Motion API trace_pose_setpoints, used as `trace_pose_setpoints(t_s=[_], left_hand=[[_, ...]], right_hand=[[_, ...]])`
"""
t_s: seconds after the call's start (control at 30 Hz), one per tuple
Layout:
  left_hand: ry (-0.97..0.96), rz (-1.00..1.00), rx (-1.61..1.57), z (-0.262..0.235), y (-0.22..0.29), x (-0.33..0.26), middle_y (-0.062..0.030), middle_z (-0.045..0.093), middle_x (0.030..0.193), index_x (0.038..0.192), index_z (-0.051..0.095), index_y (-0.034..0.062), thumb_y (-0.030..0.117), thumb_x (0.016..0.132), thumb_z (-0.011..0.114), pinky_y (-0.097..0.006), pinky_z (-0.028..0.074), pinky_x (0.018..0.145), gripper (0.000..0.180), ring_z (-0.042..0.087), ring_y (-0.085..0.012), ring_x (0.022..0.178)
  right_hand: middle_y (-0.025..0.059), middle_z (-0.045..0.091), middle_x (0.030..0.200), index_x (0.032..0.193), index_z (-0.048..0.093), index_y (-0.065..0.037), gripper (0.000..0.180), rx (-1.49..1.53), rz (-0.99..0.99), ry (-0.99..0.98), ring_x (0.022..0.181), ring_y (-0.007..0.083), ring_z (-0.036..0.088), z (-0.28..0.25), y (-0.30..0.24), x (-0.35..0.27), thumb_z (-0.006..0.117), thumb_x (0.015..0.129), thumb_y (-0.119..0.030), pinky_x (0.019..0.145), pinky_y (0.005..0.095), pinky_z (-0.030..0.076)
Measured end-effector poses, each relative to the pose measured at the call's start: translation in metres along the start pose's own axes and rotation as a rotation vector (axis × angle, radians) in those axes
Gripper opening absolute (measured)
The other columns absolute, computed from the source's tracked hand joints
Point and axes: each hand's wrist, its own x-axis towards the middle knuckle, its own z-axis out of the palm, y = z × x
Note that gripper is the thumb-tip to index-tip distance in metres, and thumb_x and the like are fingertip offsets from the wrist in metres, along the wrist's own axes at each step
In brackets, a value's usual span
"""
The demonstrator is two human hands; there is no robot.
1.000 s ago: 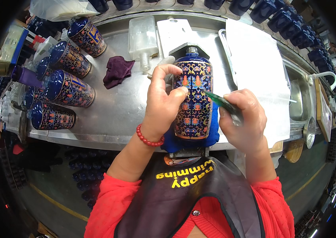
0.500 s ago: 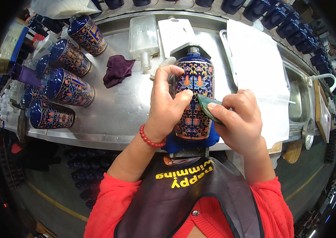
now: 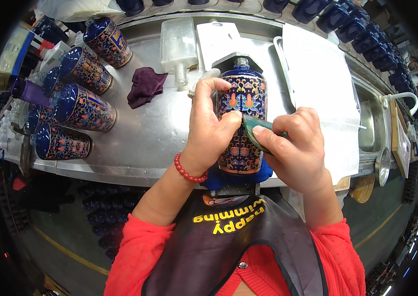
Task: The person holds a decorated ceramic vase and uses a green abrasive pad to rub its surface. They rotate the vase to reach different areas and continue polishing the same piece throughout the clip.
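Observation:
A dark blue bottle (image 3: 243,93) with a colourful floral pattern lies in front of me, its neck pointing away. My left hand (image 3: 207,118) grips its left side, with the index finger bent over the upper part and the thumb pressed near the middle of the pattern. The other left fingers are hidden. In my right hand (image 3: 296,147), a flat green scraper (image 3: 250,123) is pinched between thumb and fingers. Its edge rests against the patterned surface, close beside my left thumb. Under the bottle's near end sits a blue cloth (image 3: 214,178).
Several similar patterned bottles (image 3: 88,109) lie at the left of the metal worktop (image 3: 145,135). A crumpled purple cloth (image 3: 146,88) and a clear plastic bottle (image 3: 177,47) are farther back. White sheets (image 3: 320,98) cover the right side, beside a sink (image 3: 370,126). Dark blue bottles line the back.
The scraper and the right fingers have moved slightly left over the bottle. My left hand keeps its place on the bottle.

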Motion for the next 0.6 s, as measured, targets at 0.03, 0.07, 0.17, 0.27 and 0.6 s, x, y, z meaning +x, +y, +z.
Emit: trace_pose_setpoints(t_s=[0.03, 0.07, 0.17, 0.27, 0.6], left_hand=[[-0.001, -0.004, 0.011, 0.0003, 0.0002, -0.0003, -0.0118, 0.049, 0.121, 0.126, 0.046, -0.0002, -0.003, 0.082, 0.061, -0.035, 0.046, 0.101, 0.047, 0.051, -0.0183, 0.112], [-0.005, -0.013, -0.025, 0.0007, 0.0003, -0.0012, -0.0120, 0.049, 0.120, 0.126, 0.046, -0.0001, -0.003, 0.082, 0.061, -0.035, 0.046, 0.101, 0.047, 0.052, -0.0186, 0.112], [0.002, 0.004, 0.030, -0.0001, -0.0010, 0.0000, -0.0130, 0.050, 0.120, 0.125, 0.047, 0.0001, -0.003, 0.081, 0.061, -0.036, 0.046, 0.103, 0.046, 0.052, -0.0195, 0.113], [0.012, 0.034, 0.110, -0.0012, -0.0030, 0.0008, -0.0138, 0.052, 0.120, 0.124, 0.047, 0.0002, -0.003, 0.080, 0.061, -0.036, 0.045, 0.104, 0.046, 0.052, -0.0204, 0.113], [0.011, -0.016, -0.035, -0.0011, -0.0021, 0.0002, -0.0127, 0.052, 0.119, 0.122, 0.049, 0.0005, -0.002, 0.081, 0.062, -0.036, 0.045, 0.104, 0.044, 0.053, -0.0195, 0.113]], right_hand=[[0.0008, 0.055, 0.089, 0.103, 0.073, -0.011, 0.032, -0.005, -0.002, 0.002, 0.074, 0.0196, 0.050, -0.0001, 0.0000, 0.0005, 0.073, 0.071, -0.014, 0.072, 0.0368, 0.040], [0.0008, 0.055, 0.089, 0.103, 0.073, -0.011, 0.032, -0.008, -0.006, 0.005, 0.074, 0.0196, 0.051, -0.0004, 0.0000, 0.0009, 0.073, 0.071, -0.013, 0.072, 0.0369, 0.040], [0.0007, 0.056, 0.088, 0.103, 0.073, -0.011, 0.032, -0.020, -0.005, -0.004, 0.074, 0.0194, 0.051, -0.0018, -0.0010, 0.0013, 0.073, 0.071, -0.013, 0.072, 0.0368, 0.040], [0.0003, 0.056, 0.088, 0.103, 0.073, -0.012, 0.032, -0.023, -0.004, 0.003, 0.074, 0.0192, 0.051, -0.0007, -0.0015, 0.0017, 0.073, 0.071, -0.013, 0.072, 0.0368, 0.040], [0.0000, 0.055, 0.087, 0.104, 0.073, -0.012, 0.033, -0.031, 0.004, 0.015, 0.073, 0.0186, 0.051, -0.0008, -0.0010, 0.0007, 0.074, 0.070, -0.012, 0.072, 0.0365, 0.040]])
